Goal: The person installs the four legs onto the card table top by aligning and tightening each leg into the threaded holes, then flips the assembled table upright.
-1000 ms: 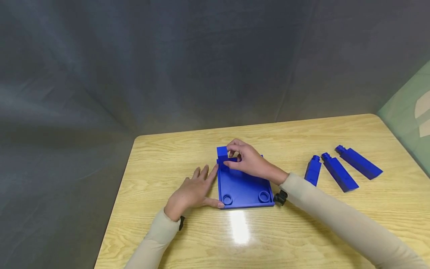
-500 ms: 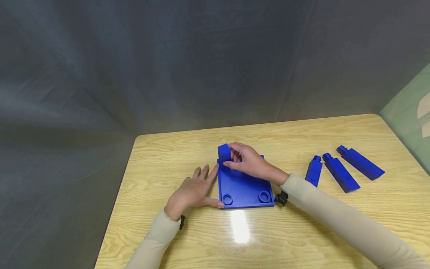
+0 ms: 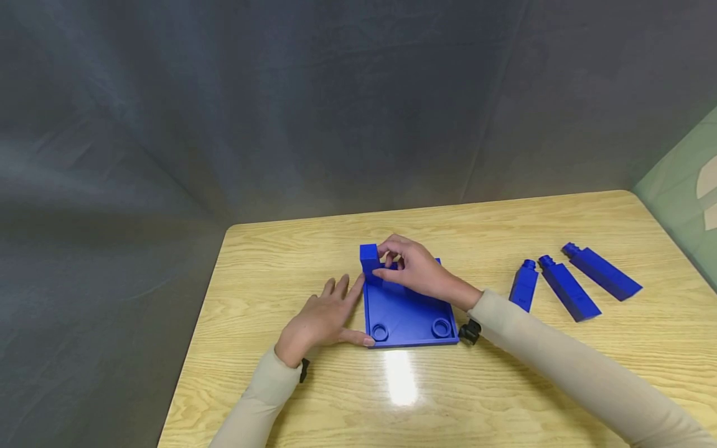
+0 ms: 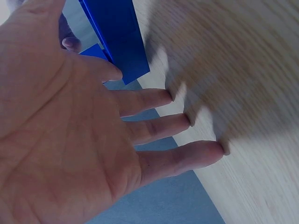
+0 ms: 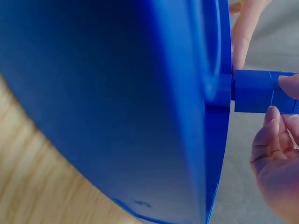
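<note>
A shallow blue square tray (image 3: 404, 308) with raised edges lies on the table, round sockets showing in its two near corners. At its far left corner stands a blue square leg (image 3: 369, 258), upright. The thumb and fingers of my right hand (image 3: 419, 269) pinch this leg from the right, as the right wrist view also shows at the leg (image 5: 253, 91). My left hand (image 3: 327, 317) is spread along the tray's left edge, index fingertip by the leg and thumb at the near corner. In the left wrist view its other fingers reach down to the tabletop, straight.
To the right lie three loose blue legs with threaded ends: a nearer one (image 3: 523, 286) partly behind my right sleeve, a middle one (image 3: 568, 289) and a far one (image 3: 602, 272). A dark curtain (image 3: 347, 112) hangs behind the wooden table (image 3: 269, 261).
The leg in my right hand has turned about its own length, showing a corner half a second ago and a flat face now. My right fingers shifted slightly; my left hand stayed put.
</note>
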Action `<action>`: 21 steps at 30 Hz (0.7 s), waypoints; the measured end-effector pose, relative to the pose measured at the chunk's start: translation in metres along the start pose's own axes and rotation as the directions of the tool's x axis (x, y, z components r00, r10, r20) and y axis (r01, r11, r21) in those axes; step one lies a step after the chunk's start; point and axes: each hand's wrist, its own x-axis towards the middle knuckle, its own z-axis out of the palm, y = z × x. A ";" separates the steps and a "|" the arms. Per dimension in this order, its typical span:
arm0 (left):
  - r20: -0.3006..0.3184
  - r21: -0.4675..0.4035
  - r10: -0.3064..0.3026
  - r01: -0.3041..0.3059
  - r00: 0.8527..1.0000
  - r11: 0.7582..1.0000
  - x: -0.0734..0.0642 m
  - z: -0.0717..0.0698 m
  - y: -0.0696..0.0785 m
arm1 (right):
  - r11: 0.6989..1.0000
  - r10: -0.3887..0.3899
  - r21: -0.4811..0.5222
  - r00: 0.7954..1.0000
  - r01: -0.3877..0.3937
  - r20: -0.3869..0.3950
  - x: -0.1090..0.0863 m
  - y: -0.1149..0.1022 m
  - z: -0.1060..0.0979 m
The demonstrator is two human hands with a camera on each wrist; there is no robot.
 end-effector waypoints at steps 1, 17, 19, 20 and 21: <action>0.000 0.001 -0.001 0.001 1.000 1.000 0.000 0.000 0.000 | 1.000 -0.003 0.001 1.000 0.003 0.001 0.000 0.000 0.000; 0.007 -0.004 -0.006 0.006 1.000 1.000 0.001 0.001 0.001 | 1.000 -0.002 -0.030 1.000 0.002 0.015 0.001 -0.002 0.001; 0.001 -0.009 -0.005 0.005 1.000 1.000 0.000 0.000 0.001 | 0.999 -0.002 -0.037 1.000 0.003 0.021 0.001 -0.002 0.001; -0.001 -0.010 -0.004 0.004 1.000 1.000 0.000 -0.001 0.001 | 0.999 -0.001 -0.035 1.000 0.002 0.023 0.002 -0.002 0.001; -0.002 -0.014 -0.004 0.004 1.000 1.000 0.000 -0.001 0.001 | 1.000 0.001 -0.028 1.000 -0.001 0.023 0.002 -0.002 0.002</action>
